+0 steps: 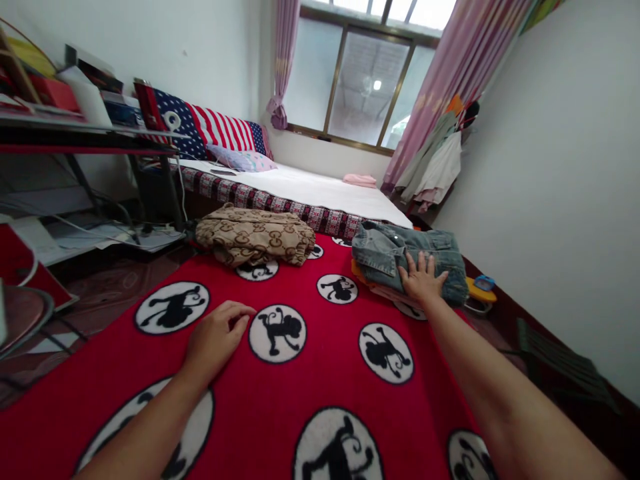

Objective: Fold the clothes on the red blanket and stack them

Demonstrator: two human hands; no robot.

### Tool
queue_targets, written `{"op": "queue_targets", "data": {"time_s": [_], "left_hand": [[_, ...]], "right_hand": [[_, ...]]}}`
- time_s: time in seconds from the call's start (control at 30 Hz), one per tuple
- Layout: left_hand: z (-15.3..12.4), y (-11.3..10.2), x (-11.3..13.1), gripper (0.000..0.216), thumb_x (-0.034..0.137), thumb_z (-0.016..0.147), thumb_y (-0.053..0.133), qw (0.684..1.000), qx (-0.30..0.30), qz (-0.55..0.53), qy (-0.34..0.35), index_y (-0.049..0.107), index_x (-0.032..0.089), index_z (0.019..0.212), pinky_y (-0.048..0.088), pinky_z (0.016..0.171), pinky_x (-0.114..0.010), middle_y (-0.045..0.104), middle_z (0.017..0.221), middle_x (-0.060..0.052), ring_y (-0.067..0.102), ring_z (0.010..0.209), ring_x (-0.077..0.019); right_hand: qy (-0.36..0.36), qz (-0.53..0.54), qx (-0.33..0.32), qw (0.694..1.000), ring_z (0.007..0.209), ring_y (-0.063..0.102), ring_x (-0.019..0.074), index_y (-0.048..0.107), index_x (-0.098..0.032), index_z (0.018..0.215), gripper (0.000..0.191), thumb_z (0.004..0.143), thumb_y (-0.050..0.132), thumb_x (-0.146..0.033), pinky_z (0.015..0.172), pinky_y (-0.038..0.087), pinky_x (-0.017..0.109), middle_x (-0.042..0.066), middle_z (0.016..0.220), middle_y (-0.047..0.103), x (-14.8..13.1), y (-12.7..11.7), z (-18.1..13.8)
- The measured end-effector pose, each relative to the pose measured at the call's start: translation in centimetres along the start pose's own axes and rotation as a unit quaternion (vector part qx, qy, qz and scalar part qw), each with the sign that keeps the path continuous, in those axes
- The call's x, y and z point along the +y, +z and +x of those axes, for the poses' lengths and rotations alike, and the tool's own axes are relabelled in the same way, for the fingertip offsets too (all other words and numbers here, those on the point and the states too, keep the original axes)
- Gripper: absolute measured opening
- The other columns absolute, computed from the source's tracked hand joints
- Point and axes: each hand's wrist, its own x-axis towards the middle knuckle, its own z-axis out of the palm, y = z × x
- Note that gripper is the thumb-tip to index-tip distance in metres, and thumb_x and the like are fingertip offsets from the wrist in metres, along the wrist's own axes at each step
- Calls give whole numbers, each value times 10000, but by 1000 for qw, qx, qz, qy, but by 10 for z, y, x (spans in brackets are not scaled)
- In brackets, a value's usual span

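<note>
My right hand [421,279] lies flat, fingers spread, on a folded denim garment [400,253] that tops a small pile of folded clothes at the right of the red blanket [310,387]. My left hand [216,335] rests on the blanket near a monkey print, fingers curled loosely under, with nothing visible in them. A folded beige patterned garment [255,235] lies farther back, left of centre, untouched.
A bed with a white sheet [320,187], a flag-patterned pillow [210,127] and a pink cloth [360,179] lies beyond. A cluttered desk [75,133] stands at left. Clothes hang by pink curtains [435,160] at right. A yellow and blue object [481,290] sits beside the pile.
</note>
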Motion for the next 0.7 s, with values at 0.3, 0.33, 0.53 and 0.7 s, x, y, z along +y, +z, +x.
{"op": "queue_targets", "data": {"time_s": [0.3,0.33,0.53,0.7], "left_hand": [[-1,-3,9,274,243,849,468,1000,5,-2,-4,727,212,935,476,792,-307,695,993,-43,643,903,-203],[-1,-3,10,272,232,847,472,1000,4,-1,-5,728,210,938,475,787,-307,696,993,-44,643,893,-202],[-3,-4,11,253,200,841,500,1000,17,3,-11,727,213,949,479,766,-306,701,986,-41,645,881,-204],[0,1,7,260,173,826,509,1000,24,10,-4,712,200,986,507,751,-307,705,946,-46,656,834,-201]], "right_hand": [[12,69,-105,992,1480,67,312,163,-231,1553,727,946,256,-621,1113,208,595,85,1622,70,-51,-1,-105],[16,86,-136,987,1476,106,311,198,-240,1547,718,944,254,-627,1118,204,591,82,1618,109,-60,-4,-116],[15,143,-143,979,1458,184,325,362,-205,1493,661,954,312,-583,1124,184,590,100,1578,260,-107,-33,-173],[-63,221,-83,970,1414,303,300,533,-180,1367,529,919,481,-458,1121,220,544,110,1511,396,-116,-39,-202]]}}
